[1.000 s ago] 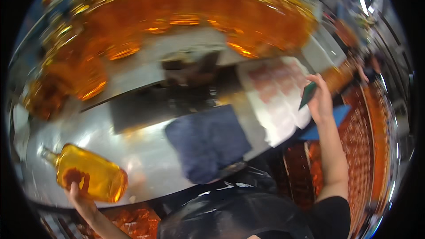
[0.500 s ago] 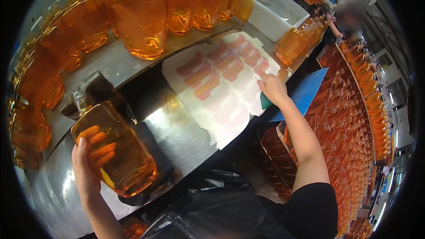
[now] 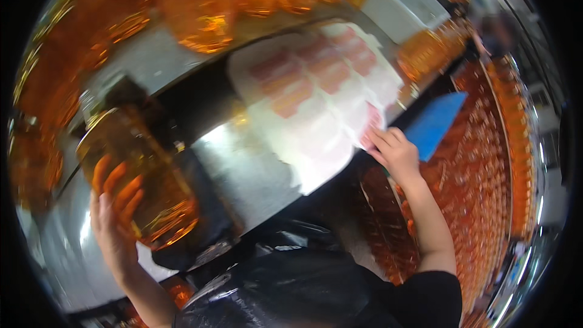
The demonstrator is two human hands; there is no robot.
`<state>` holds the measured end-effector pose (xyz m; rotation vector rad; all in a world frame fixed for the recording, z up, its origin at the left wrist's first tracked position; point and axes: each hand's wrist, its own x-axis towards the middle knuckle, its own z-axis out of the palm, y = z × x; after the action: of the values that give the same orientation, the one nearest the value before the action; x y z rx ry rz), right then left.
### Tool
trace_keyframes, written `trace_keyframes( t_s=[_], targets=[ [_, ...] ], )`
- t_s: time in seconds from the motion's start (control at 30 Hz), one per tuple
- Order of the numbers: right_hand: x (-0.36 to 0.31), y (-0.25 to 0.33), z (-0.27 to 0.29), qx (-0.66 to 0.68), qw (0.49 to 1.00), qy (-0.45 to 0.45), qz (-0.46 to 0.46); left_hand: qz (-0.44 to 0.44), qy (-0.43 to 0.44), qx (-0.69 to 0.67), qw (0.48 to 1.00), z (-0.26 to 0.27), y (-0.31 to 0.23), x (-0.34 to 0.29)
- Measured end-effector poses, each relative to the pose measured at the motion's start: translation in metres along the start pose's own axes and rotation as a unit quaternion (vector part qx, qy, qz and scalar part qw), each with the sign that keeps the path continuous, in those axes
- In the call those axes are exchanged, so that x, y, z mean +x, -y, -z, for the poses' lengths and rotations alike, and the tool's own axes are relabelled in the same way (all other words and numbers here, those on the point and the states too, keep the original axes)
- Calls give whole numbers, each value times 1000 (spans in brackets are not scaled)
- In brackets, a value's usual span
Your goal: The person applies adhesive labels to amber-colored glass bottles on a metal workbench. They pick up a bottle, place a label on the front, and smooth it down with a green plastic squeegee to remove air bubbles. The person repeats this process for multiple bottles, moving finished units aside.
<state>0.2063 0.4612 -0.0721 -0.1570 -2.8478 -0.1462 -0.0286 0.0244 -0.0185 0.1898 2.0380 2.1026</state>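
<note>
A glass bottle (image 3: 159,173) of amber liquid lies tilted, its neck toward a dark block (image 3: 124,92) at the far left and its base toward me. My left hand (image 3: 114,231) grips it along its left side; the fingers show through the glass. Under the bottle's right side is a black support (image 3: 212,197). At the right edge of a white label sheet (image 3: 316,149), my right hand (image 3: 399,155) pinches a pink label (image 3: 371,121) in its fingertips. Rows of pink labels remain on the sheet's far part. A bit of green beneath this hand is too hidden to name.
Amber bottles (image 3: 209,33) line the back and left of the metal table (image 3: 255,176). A white bin (image 3: 404,6) stands far right, near more bottles (image 3: 422,54). Beyond a blue panel (image 3: 434,124) are massed bottles (image 3: 467,206). A person (image 3: 495,30) stands far off.
My right hand has drawn back toward me from the printed rows, with a pink label now in its fingers. The left hand still holds the bottle. The whole view has shifted and blurred.
</note>
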Motion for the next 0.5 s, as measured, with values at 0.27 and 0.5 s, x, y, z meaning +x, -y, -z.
trace_keyframes(
  t_s=[0.27,0.5],
  targets=[
    [98,75,76,445,876,57,-175,-36,35,-9,999,-6,-6,-21],
    [215,223,116,131,884,-207,398,-26,82,-122,989,3,-6,-27]
  ],
)
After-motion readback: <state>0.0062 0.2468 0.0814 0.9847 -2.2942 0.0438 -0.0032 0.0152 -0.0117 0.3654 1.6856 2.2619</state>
